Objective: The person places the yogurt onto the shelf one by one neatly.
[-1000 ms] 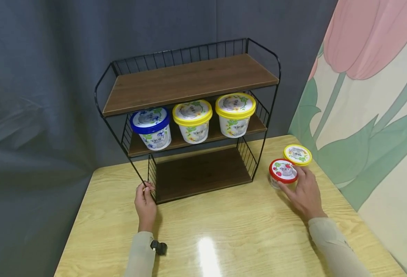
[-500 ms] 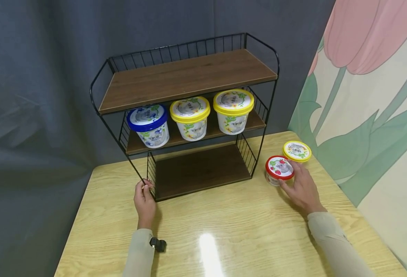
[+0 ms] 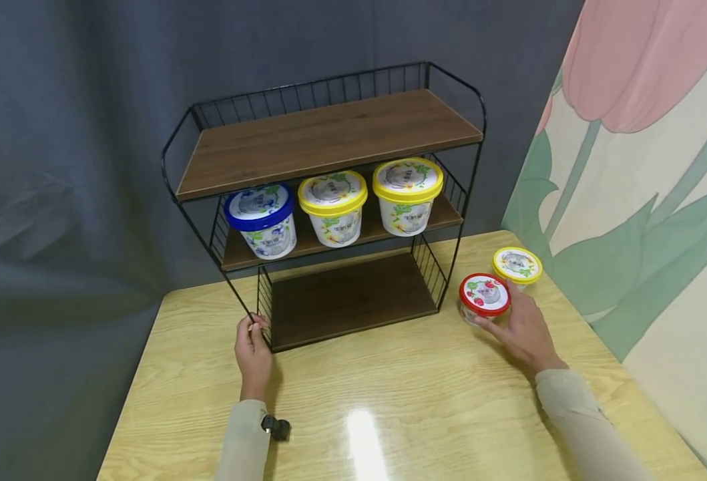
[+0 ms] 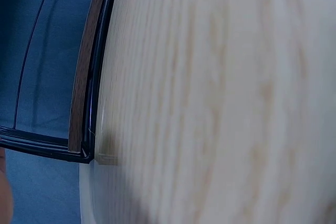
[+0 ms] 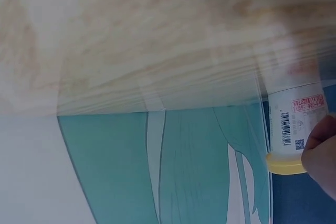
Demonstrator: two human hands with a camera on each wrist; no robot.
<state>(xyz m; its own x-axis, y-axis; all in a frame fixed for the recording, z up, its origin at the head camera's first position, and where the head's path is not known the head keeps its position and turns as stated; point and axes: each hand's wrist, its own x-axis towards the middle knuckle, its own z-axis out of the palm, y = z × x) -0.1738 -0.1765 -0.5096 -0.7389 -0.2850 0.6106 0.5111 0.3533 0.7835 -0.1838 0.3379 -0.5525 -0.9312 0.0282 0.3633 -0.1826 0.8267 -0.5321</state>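
Note:
In the head view, my left hand (image 3: 254, 354) grips the lower left side of a black wire shelf rack (image 3: 353, 327), its fingertips at the bottom of the frame. On the table to the right of the rack, my right hand (image 3: 526, 331) holds a red-lidded tub (image 3: 485, 294) by its right side, thumb at the front. Just behind it stands a yellow-lidded tub (image 3: 517, 265), whose white wall with a barcode (image 5: 295, 124) shows in the right wrist view. The far fingers of my right hand are partly hidden.
On the middle shelf stand a blue-lidded tub (image 3: 263, 220) and two yellow-lidded tubs, one in the middle (image 3: 335, 207) and one at right (image 3: 408, 197). A dark curtain (image 3: 89, 133) hangs behind the wooden table (image 3: 353, 381). A flower-painted wall (image 3: 659, 200) borders the right.
My right hand and the red-lidded tub have shifted slightly left, away from the yellow-lidded tub behind. My left hand stays on the rack. The head view has swayed a little.

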